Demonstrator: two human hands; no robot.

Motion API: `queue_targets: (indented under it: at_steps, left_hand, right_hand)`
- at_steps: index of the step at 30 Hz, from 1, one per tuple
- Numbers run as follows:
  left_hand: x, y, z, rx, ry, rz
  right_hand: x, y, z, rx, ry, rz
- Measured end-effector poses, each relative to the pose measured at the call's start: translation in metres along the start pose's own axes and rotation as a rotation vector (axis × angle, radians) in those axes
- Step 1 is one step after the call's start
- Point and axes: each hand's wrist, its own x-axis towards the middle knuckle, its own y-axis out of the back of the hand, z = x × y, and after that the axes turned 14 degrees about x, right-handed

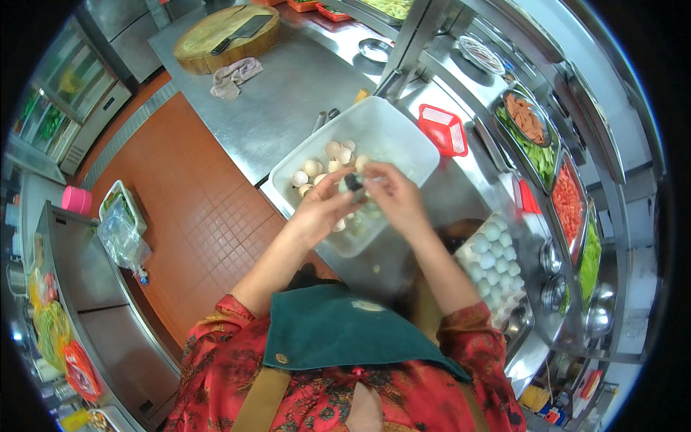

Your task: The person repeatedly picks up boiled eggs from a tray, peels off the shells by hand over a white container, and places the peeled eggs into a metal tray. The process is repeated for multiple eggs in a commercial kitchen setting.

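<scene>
My left hand (326,208) holds an egg (353,182) with a pale shell and a dark, exposed patch, like a preserved egg. The fingertips of my right hand (398,200) are at the egg's right side; blur hides whether they pinch it or a bit of shell. Both hands are above a translucent white plastic tub (402,127). Inside the tub lie several cracked, cream-coloured eggshells (343,154), with paler green fragments partly hidden beneath my hands. Right of my right forearm, an egg tray (505,313) carries several blue-green eggs (491,259).
A cleaver (245,32) lies on a round wooden chopping block (197,43), near a crumpled cloth (236,78). A red plastic basket (442,129) sits beyond the tub. Along the right, a metal rack holds diced red food (567,202). A bagged crate (121,227) stands on the left.
</scene>
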Motion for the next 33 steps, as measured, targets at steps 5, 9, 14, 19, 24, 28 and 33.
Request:
queue_targets:
  at_steps: [5,9,14,19,24,28,33]
  left_hand:
    - [0.003,0.003,0.000,0.043,0.029,-0.032]
    - [0.004,0.008,0.001,-0.029,0.097,-0.034]
    - [0.001,0.009,0.005,-0.085,0.126,-0.035]
    - [0.002,0.014,0.005,-0.047,0.092,-0.004]
    - [0.001,0.014,0.011,-0.004,0.096,-0.002]
    - [0.000,0.016,0.014,0.057,0.105,0.016]
    - [0.000,0.021,0.013,0.125,0.140,-0.013]
  right_hand:
    - [-0.004,-0.010,-0.009,0.044,0.013,0.029]
    - [-0.006,-0.010,-0.006,-0.207,0.203,0.088]
    - [-0.006,-0.013,0.003,-0.303,0.290,0.154]
    - [-0.005,-0.020,-0.005,-0.040,0.072,0.114]
    - [-0.006,-0.023,0.001,-0.173,0.176,0.129]
    - [-0.006,-0.025,-0.011,-0.479,0.380,0.099]
    - [-0.003,-0.023,-0.015,-0.539,0.356,0.054]
